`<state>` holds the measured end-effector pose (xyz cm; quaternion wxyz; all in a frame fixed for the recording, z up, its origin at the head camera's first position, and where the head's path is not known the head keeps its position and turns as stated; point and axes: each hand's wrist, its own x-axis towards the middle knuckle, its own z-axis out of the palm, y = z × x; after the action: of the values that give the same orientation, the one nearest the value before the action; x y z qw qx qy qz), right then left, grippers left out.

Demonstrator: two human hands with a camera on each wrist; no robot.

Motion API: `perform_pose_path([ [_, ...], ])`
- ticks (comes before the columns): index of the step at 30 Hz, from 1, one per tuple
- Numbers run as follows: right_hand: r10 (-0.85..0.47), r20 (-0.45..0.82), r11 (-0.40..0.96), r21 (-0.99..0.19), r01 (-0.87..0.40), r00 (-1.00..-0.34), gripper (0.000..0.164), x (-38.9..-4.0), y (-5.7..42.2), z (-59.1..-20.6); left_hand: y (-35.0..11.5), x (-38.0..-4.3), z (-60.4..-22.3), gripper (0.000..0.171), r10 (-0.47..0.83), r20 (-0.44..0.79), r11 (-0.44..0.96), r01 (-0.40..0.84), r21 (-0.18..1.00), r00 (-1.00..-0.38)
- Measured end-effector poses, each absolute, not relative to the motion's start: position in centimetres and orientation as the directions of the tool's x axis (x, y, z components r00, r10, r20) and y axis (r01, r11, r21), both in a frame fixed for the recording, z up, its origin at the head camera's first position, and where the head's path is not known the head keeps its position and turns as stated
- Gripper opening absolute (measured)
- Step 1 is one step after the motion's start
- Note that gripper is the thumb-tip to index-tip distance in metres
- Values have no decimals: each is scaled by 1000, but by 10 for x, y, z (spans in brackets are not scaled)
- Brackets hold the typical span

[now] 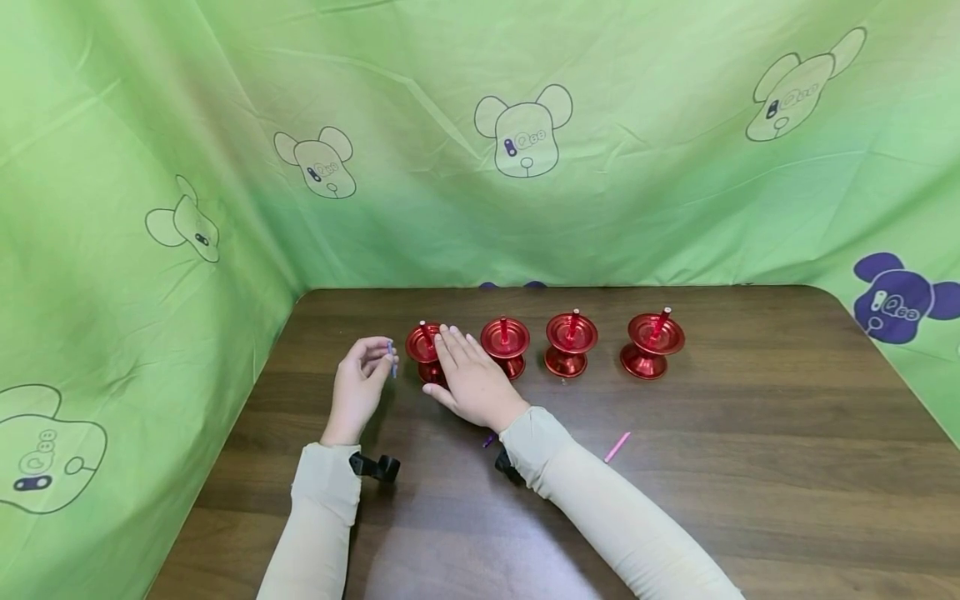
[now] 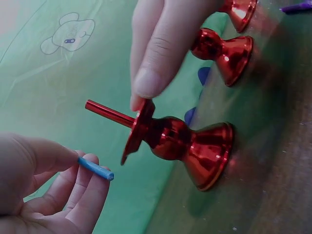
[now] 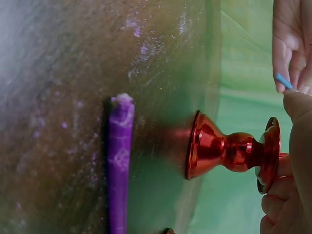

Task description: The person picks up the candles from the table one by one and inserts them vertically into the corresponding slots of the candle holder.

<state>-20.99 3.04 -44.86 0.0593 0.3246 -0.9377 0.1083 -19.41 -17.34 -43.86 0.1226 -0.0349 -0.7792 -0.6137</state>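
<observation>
My left hand (image 1: 356,386) pinches a short, thin blue stick (image 2: 96,168) between thumb and fingers, just left of the leftmost red holder (image 1: 417,350). That holder is shiny, with a flared foot, a shallow dish and a thin red stem (image 2: 111,113) standing up from the dish; it is upright on the table. The right hand (image 1: 477,385) lies across the dish with its fingers straight and the thumb spread apart. Fingertips meet the dish rim in the left wrist view. The palm side is hidden from the head view.
To the right stand three like holders, one (image 1: 505,340) close by, then another (image 1: 572,335) and a third (image 1: 654,340). A purple waxy stick (image 3: 120,163) lies under my right wrist among purple crumbs. A pink stick (image 1: 617,447) rests farther right. Green cloth (image 1: 645,208) hangs behind the wooden table (image 1: 750,467).
</observation>
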Motion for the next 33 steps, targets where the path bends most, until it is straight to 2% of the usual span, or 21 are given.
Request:
perform_pose_path([
  [33,-595,200,763,-162,-625,-778,78,-209,30,-452,-151,-230,-400,23,-59,350,183,335,925,-935],
])
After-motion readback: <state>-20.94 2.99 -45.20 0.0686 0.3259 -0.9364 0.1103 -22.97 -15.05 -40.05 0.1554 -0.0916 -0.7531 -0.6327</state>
